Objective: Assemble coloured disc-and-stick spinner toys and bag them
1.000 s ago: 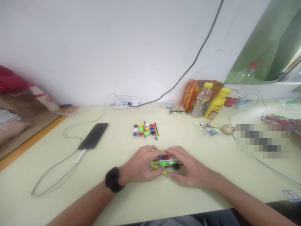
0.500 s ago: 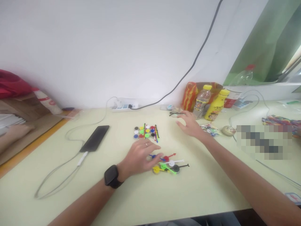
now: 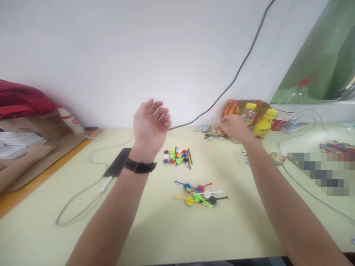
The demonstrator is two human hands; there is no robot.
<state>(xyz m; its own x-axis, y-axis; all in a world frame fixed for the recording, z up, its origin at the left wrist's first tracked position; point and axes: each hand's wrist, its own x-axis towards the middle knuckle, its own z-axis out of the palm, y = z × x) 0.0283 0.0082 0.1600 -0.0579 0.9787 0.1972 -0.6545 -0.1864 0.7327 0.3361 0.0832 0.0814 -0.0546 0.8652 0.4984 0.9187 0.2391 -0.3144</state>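
My left hand [image 3: 152,123] is raised above the table with its palm showing. Its fingers are loosely curled and apart, with nothing in them. Over at the back right, my right hand [image 3: 232,126] has its fingers drawn together just above the eyeglasses [image 3: 213,137]; what they hold, if anything, I cannot make out. Between my forearms lie several coloured arrow spinners [image 3: 206,194], in blue, red, white, green, yellow and black. Farther back, round coloured discs [image 3: 172,156] sit in rows, with loose arrow pointers [image 3: 190,159] beside them.
A black phone [image 3: 118,162] with a charging cable lies at left. Drink bottles [image 3: 262,123] and a red-yellow bag [image 3: 230,107] stand behind my right hand. A tape roll [image 3: 277,158] sits at right. Another person's hand [image 3: 41,149] rests on cardboard at far left.
My left hand has lifted away from the arrow spinners and turned palm up. My right hand has shifted toward the back and its fingers have closed together. The view has moved slightly.
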